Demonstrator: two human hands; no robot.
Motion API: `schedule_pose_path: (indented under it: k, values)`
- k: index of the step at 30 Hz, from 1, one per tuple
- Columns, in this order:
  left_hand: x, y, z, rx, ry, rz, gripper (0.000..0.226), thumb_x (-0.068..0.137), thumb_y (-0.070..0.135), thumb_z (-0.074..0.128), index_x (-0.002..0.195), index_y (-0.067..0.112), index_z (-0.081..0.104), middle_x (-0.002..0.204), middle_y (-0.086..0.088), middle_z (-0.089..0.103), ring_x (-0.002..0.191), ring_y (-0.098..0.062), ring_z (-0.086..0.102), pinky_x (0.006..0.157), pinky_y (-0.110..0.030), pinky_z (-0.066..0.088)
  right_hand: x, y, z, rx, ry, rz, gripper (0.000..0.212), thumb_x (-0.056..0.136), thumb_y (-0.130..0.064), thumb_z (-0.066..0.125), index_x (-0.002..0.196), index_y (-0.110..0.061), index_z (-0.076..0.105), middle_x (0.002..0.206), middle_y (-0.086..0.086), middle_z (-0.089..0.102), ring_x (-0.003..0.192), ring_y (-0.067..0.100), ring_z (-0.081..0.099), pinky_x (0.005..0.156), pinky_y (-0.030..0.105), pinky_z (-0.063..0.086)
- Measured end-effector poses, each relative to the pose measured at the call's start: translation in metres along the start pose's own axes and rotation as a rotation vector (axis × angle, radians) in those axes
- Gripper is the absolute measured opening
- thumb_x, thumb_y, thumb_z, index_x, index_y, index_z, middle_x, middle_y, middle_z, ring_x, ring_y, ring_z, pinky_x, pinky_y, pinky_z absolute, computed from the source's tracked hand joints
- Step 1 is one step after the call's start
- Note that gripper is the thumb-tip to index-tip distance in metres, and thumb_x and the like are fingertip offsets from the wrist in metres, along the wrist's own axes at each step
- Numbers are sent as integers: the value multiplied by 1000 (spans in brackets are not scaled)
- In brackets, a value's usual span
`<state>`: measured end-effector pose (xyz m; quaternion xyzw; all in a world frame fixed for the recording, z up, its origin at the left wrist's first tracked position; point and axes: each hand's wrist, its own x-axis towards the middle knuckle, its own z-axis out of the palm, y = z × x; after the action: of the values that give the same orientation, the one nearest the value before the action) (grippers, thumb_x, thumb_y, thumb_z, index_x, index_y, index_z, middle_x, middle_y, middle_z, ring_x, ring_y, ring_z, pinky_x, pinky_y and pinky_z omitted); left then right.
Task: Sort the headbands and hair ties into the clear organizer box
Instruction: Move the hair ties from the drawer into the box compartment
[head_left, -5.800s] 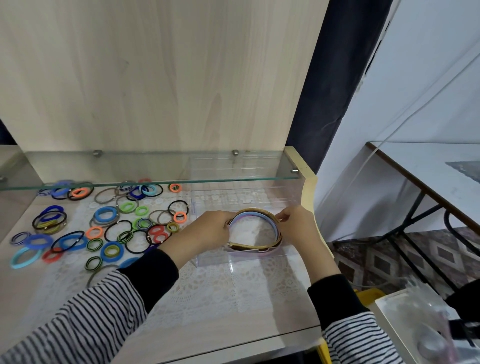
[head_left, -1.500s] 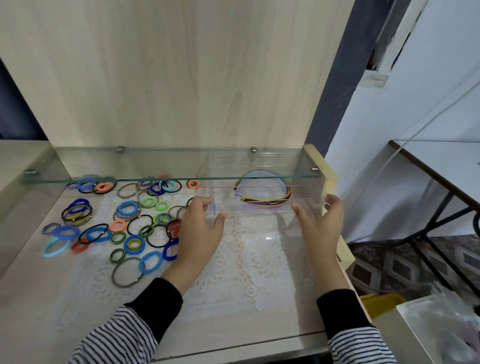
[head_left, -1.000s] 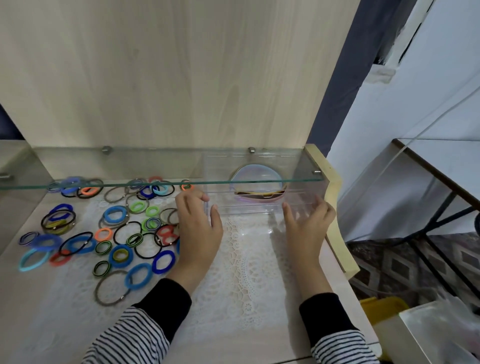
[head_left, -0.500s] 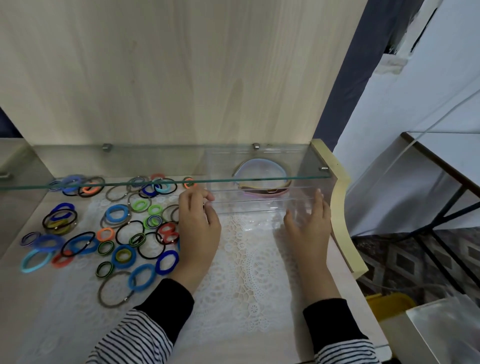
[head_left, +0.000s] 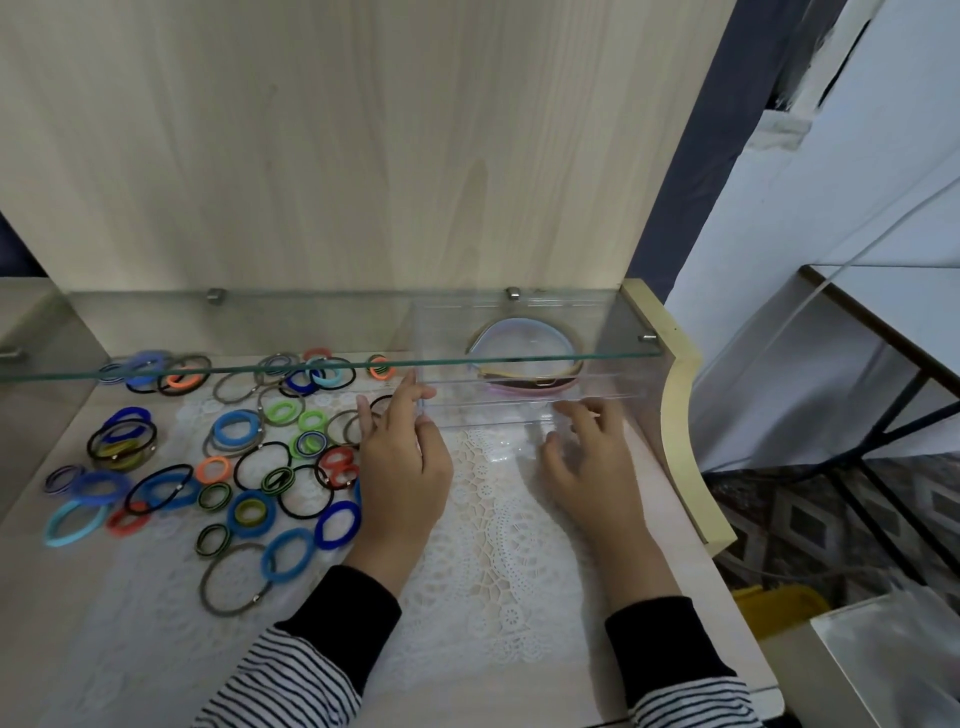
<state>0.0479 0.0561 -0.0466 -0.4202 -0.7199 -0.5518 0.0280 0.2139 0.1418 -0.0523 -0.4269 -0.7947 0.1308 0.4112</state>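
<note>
**Box sits just past your fingertips, headbands inside**

The clear organizer box (head_left: 524, 413) lies directly ahead of both your hands, tucked under the front edge of the glass shelf (head_left: 311, 364). The headbands (head_left: 524, 358) stand on edge as a nested bundle in the far part of the box, beyond your right hand and seen through the glass. A pale blue one is outermost, with yellow-brown and pink ones lower in the bundle.

Your left hand (head_left: 402, 467) is at the box's near left corner. Its fingers are stretched forward and lie against the left wall, with the thumb at the front edge, so it touches the box and grips nothing. Your right hand (head_left: 592, 462) is at the box's front wall towards the right end. Its fingers are spread and loosely bent and it holds nothing. It is blurred, so you cannot tell whether the fingertips actually touch the plastic. The two hands are well apart, with the box's front wall spanning the gap between them.

The hair ties (head_left: 244, 457) lie scattered to the outside of your left hand, the nearest ones just beside your knuckles and wrist. They are blue, green, orange, black and grey loops. Under both hands and forearms lies a white lace mat (head_left: 493, 545) on the wooden tabletop (head_left: 62, 623).
</note>
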Motion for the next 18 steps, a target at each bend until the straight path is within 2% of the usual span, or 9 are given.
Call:
schedule_pose_path:
  k: [1,2,5,7,9,11,14,16,18]
  values:
    - [0,1,0,-5,-7,-8,31,89,12,36,109,15,59,56,-4,56,63,-14,54,124,-35,10,-1,-1,0,-28,-45,-36,34,83,-20,58,117,-16,60,113,2,47,89,11,49,71,23,47]
    - [0,2,0,-6,-18,-10,30,89,12,36,109,15,58,47,0,46,57,-18,51,123,-36,13,-1,-2,1,-64,-85,-65,37,84,-22,59,120,-19,59,114,2,47,88,13,51,69,27,49]
    - [0,3,-1,-12,-39,-9,31,89,9,36,109,16,58,43,-1,41,50,-22,49,122,-38,18,-2,1,1,-143,-140,-93,42,84,-27,59,125,-21,56,115,5,48,84,19,54,68,33,52]
    - [-1,3,-2,-23,-44,-14,31,88,8,36,109,16,58,47,-3,47,55,-20,50,119,-41,25,-2,3,2,-200,-154,-95,46,83,-30,60,128,-20,53,116,8,47,85,22,54,68,35,52]
    - [-1,3,-2,-34,-56,-16,30,87,8,37,109,17,57,55,-6,54,63,-16,48,109,-49,37,-3,3,4,-251,-166,-110,49,82,-32,60,129,-19,52,116,10,46,85,24,54,69,35,51]
    - [-1,3,-2,-45,-66,-17,31,86,9,37,109,18,56,64,-8,58,67,-17,48,93,-53,48,-2,2,5,-241,-168,-100,49,82,-31,61,128,-19,52,115,10,46,87,24,54,70,35,51]
    - [-1,4,-3,-31,-68,-16,32,86,14,35,111,20,54,76,-5,57,70,-22,52,62,-45,50,-2,2,4,-207,-157,-81,44,82,-31,61,125,-21,53,112,8,45,87,22,52,70,36,52]
    - [-2,4,-3,-15,-66,-8,33,85,13,36,112,19,54,80,-3,56,74,-21,53,58,-39,47,-1,1,4,-187,-145,-72,41,82,-30,61,122,-21,55,108,6,44,84,20,50,69,36,52]
    - [-2,4,-3,-10,-70,-12,33,85,12,36,111,18,54,74,-4,58,74,-18,51,65,-38,47,-1,1,4,-172,-138,-60,38,83,-30,62,120,-22,56,103,4,42,82,18,48,69,34,51]
